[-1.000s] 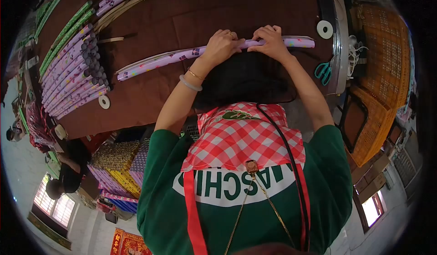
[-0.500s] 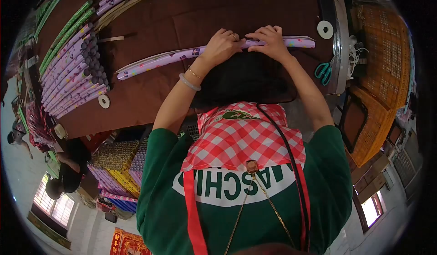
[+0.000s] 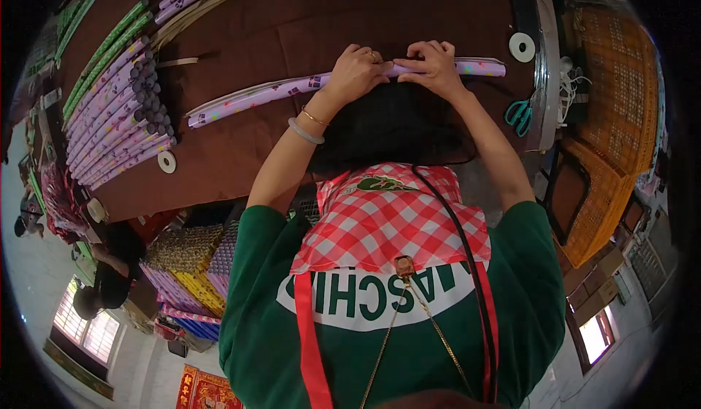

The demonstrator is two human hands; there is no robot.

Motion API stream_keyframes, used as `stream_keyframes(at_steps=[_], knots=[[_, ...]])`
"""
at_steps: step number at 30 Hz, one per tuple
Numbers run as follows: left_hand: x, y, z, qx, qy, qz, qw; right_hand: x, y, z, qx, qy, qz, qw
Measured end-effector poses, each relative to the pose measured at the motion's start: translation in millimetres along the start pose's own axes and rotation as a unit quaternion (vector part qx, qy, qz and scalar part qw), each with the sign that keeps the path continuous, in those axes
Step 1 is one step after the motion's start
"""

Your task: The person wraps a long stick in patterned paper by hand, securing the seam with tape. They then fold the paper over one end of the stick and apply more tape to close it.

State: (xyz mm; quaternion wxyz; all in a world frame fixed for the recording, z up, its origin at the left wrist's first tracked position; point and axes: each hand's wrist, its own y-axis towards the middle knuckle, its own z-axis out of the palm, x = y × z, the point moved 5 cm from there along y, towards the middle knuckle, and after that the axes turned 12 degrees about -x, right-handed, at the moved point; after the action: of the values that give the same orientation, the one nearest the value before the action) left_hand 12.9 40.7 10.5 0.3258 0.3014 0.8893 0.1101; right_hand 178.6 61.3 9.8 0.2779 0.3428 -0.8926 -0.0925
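A long purple patterned roll [image 3: 270, 97] lies across the brown-covered table, a pale strip along its far edge. My left hand [image 3: 356, 74], with a ring and with bracelets at the wrist, has its fingers bent and pressed onto the roll near its middle. Just to the right, my right hand [image 3: 432, 68] grips the same roll between thumb and curled fingers. A short stretch of the roll shows between the two hands. Its right end [image 3: 482, 67] sticks out past my right hand. What the fingertips press on is too small to make out.
Purple rolls [image 3: 109, 124] and green rolls [image 3: 106, 59] lie stacked at the left. Tape rolls sit at the right [image 3: 521, 47] and left [image 3: 167, 162]. Teal scissors [image 3: 519, 117] lie near the table's right edge [image 3: 542, 80]. Another person [image 3: 109, 278] is at the lower left.
My right thumb and fingers have shifted slightly on the roll, and my left fingers have moved a little. The roll has stayed in place.
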Motion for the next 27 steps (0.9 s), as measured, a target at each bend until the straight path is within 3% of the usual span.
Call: stream_keyframes(at_steps=[6, 11, 14, 21, 26, 27], knots=[[1, 0, 1, 0.003, 0.007, -0.006, 1.000, 2, -6, -2, -0.040, 0.001, -0.007, 0.999], [0, 0, 1, 0.003, 0.012, -0.005, 1.000, -2, -7, -3, -0.096, -0.017, 0.096, 0.991], [0, 1, 0, -0.010, 0.007, 0.005, 1.000, 8, 2, -6, -0.027, -0.008, 0.063, 0.998], [1, 2, 0, -0.009, -0.004, -0.022, 1.000, 4, -10, 4, -0.006, 0.005, 0.023, 1.000], [0, 2, 0, -0.001, 0.002, -0.020, 1.000, 3, -3, -11, -0.044, -0.028, 0.100, 0.994], [0, 2, -1, -0.001, 0.001, -0.020, 1.000, 1, 0, -12, -0.010, -0.038, 0.102, 0.994]])
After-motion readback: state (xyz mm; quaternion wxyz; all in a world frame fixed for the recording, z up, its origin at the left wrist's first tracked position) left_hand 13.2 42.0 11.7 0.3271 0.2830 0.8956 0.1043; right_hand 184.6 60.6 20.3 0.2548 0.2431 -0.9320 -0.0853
